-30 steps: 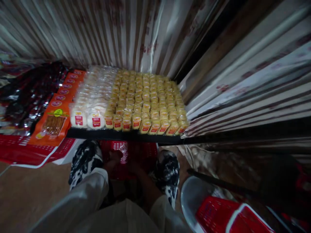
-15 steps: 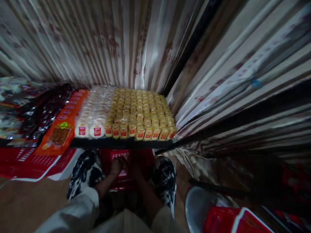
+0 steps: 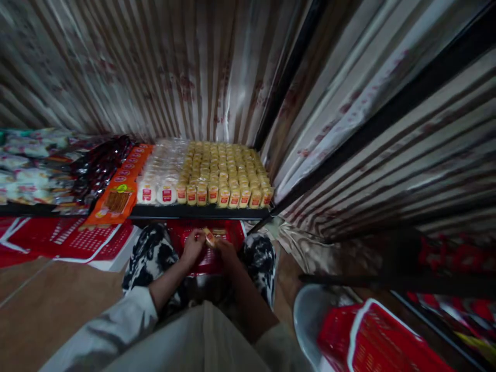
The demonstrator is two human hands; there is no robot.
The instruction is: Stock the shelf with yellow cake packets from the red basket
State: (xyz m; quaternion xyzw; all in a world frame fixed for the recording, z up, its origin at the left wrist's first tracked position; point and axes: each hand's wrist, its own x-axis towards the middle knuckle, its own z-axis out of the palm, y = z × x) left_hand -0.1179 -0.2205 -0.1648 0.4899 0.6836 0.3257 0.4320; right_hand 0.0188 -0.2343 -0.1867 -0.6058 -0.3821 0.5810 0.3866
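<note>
Both hands low, under the front edge of a dark shelf (image 3: 201, 211), over a red plastic perforated basket (image 3: 211, 261) that sits between the person's two black-and-white patterned shoes (image 3: 149, 256). Left hand (image 3: 192, 249) and right hand (image 3: 227, 251) meet on one small yellow wrapped snack packet (image 3: 210, 237), held above the basket's middle; fingers of both hands pinched narrow on its ends. On the shelf above: rows of small yellow packets with red labels (image 3: 225, 173) fill the right end up to the striped corrugated wall (image 3: 186, 67); just left of them, rows of round white packets with red labels (image 3: 160, 173); next left, a column of orange flat packets (image 3: 116, 194), the front one overhanging the shelf's front edge; then dark glossy packets (image 3: 96, 168). A second red basket (image 3: 372, 341) lies at lower right beside a white plastic chair (image 3: 310, 315).
</note>
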